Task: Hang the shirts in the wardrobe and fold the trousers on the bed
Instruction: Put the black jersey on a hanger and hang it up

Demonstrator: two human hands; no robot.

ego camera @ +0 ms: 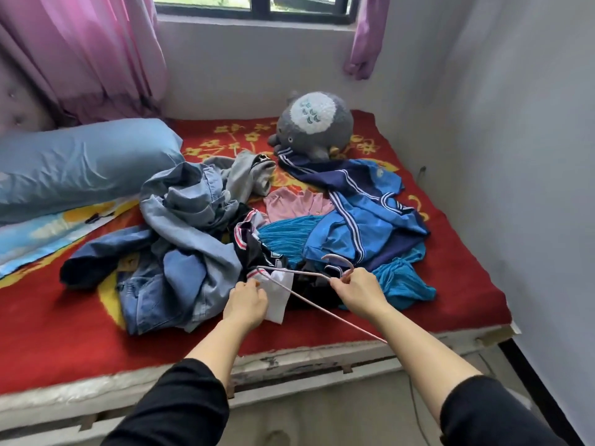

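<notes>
- My black sleeves sat nearest the lens, both forearms reaching out over the bed's near edge.
- Bed with its red flowered cover took most of the view; worn pale frame edge ran along the near side, right side close to the grey wall, head end under the window.
- Blue pillow filled the far left; grey plush toy sat at the far end.
- Clothes heap lay mid-bed, all unsorted: denim trousers crumpled to the left, blue striped jacket to the right, pink shirt between them, teal garment just beside my right hand.
- Nothing folded, nothing hung as far as I could see; wardrobe not in view. I judged the task barely begun, first shirt going onto a hanger.
- Dark shirt with white panel lay at the heap's near edge, under the hanger.
- My right hand was closed round the neck of the pink hanger, hook pointing away from me.
- My left hand had fingers pinched on the white cloth at the hanger's left tip.
- Open room: bare red cover on the near left and near right corners, enough for folding I guessed; the hanger's long arm stuck out past the bed's edge towards me.
</notes>
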